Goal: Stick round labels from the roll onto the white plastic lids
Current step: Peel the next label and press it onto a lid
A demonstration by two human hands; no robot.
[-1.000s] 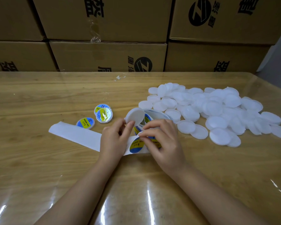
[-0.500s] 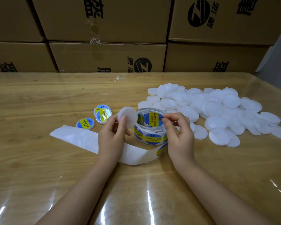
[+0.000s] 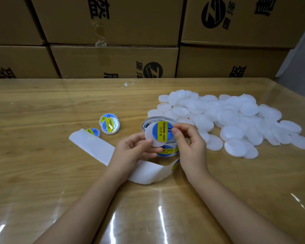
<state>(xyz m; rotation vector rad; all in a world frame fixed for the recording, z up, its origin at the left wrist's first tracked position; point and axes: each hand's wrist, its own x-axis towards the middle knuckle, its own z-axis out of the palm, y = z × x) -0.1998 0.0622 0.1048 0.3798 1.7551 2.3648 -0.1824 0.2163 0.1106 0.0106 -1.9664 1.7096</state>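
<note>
Lid [image 3: 148, 136]: face bare 1 s and 0.5 s ago, now carries a label [image 3: 161, 131], blue and yellow, turned to the camera.

Left hand [image 3: 130, 152]: held the lid just left of the roll [image 3: 166, 150] half a second back. It now holds it over the roll's front.

Right hand [image 3: 192, 147]: was low on the strip [image 3: 144, 171] in front of the roll at 1 s, then raised over the roll. Its thumb now presses the label's right edge onto the lid.

Strip in front of the roll: a label faced up mid-loop 1 s ago. That stretch is now plain white, with a label only at the right bend.
</note>
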